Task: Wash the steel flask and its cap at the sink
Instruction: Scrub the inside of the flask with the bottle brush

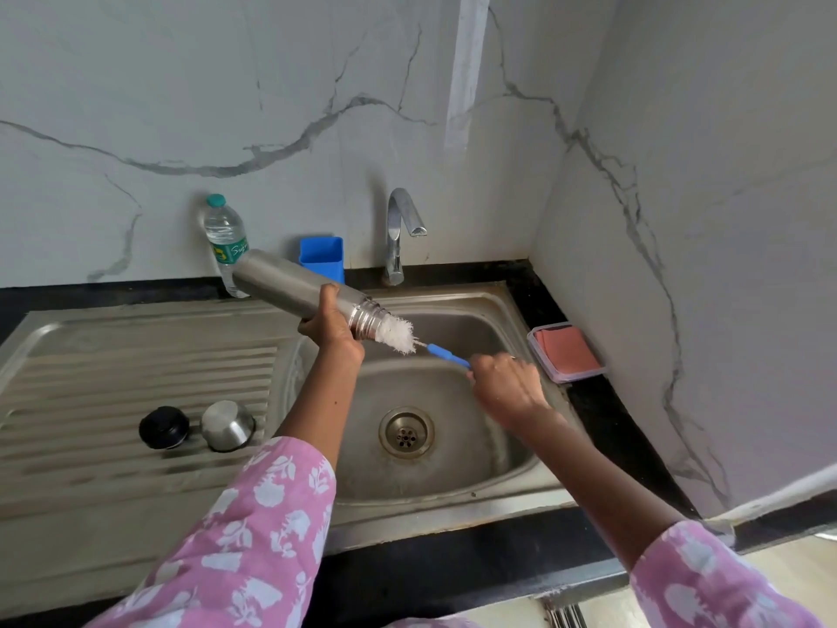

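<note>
Bottle label [229, 252] partly behind steel flask [290, 282]

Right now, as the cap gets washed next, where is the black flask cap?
Head view: the round black flask cap lies on the ribbed steel drainboard, left of the basin, beside a steel cup.

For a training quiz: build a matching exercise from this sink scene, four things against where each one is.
1 steel flask
2 bottle brush
3 black cap
4 blue container

A on the draining board
B gripped by the left hand
C at the wall beside the tap
D handle held by the right hand

Pairs: 1-B, 2-D, 3-A, 4-C.
</note>
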